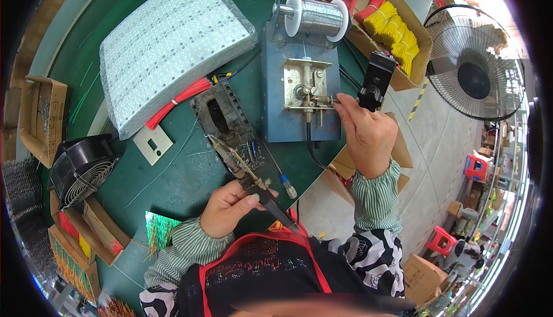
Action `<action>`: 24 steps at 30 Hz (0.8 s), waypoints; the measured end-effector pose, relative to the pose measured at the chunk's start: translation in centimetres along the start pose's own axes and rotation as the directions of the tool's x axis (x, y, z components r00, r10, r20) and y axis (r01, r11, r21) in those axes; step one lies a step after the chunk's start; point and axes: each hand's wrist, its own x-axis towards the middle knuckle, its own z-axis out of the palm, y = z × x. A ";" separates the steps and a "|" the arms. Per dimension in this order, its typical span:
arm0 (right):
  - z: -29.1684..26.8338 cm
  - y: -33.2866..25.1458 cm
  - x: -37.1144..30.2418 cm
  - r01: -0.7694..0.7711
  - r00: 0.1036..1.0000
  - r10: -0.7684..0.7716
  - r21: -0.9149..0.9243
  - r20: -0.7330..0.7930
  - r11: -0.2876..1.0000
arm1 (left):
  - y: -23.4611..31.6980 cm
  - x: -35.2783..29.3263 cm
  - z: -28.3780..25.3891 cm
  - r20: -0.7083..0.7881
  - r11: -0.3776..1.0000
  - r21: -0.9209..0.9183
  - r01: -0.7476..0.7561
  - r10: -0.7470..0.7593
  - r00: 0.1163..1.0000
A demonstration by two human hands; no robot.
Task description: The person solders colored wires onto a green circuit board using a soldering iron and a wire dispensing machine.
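Observation:
My left hand [226, 208] is closed round a soldering iron [271, 200], whose tip points away from me over a dark, dirty metal stand [222, 112]. A thin tube runs along the iron toward its tip. With thumb and fingers, my right hand [368, 135] pinches the end of a spring-loaded screw [324, 99] on the solder wire feeder [281, 125]. That feeder is a blue metal box with a bright plate on top. Behind the plate sits a white-flanged spool [317, 17] of solder wire, its strand running down into the mechanism.
A bubble-wrapped stack [173, 46] lies far left, beside a red wire bundle [178, 104]. A small screwdriver [288, 186] lies by the stand. A black blower [83, 170] stands left. Boxes of red and yellow wires [397, 34] and a fan [475, 78] are at right.

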 end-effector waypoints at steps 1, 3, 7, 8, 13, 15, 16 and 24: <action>-0.4 -0.1 0.2 -0.004 0.999 0.005 -0.024 0.038 1.000 | 0.1 0.0 0.0 -0.004 1.000 -0.002 0.001 -0.001 1.000; -0.4 0.0 0.1 -0.012 0.997 0.016 -0.049 0.076 0.999 | -0.1 0.0 0.0 -0.004 1.000 -0.001 0.006 -0.006 1.000; -0.1 0.6 0.1 0.068 0.998 -0.067 -0.064 0.018 0.996 | -0.2 -0.1 0.0 -0.032 1.000 0.001 0.006 -0.006 0.999; -0.1 0.7 0.1 0.089 0.996 -0.088 -0.069 0.013 0.994 | -0.2 -0.1 0.0 -0.038 1.000 0.002 0.006 -0.006 0.999; -0.1 1.1 0.0 0.124 0.992 -0.120 -0.093 0.039 0.988 | -0.6 0.0 0.0 -0.081 0.999 0.049 0.007 -0.003 0.997; -0.1 1.3 0.0 0.131 0.991 -0.129 -0.080 0.036 0.988 | -0.6 0.0 0.1 -0.085 0.998 0.060 0.009 -0.003 0.996; -0.1 1.3 0.0 0.130 0.990 -0.125 -0.072 0.071 0.989 | -0.6 0.0 0.2 -0.094 0.998 0.057 0.006 0.000 0.996; -0.4 1.3 -0.1 0.128 0.986 -0.120 -0.060 0.119 0.990 | -0.8 0.1 0.1 -0.108 0.998 0.056 0.004 0.002 0.994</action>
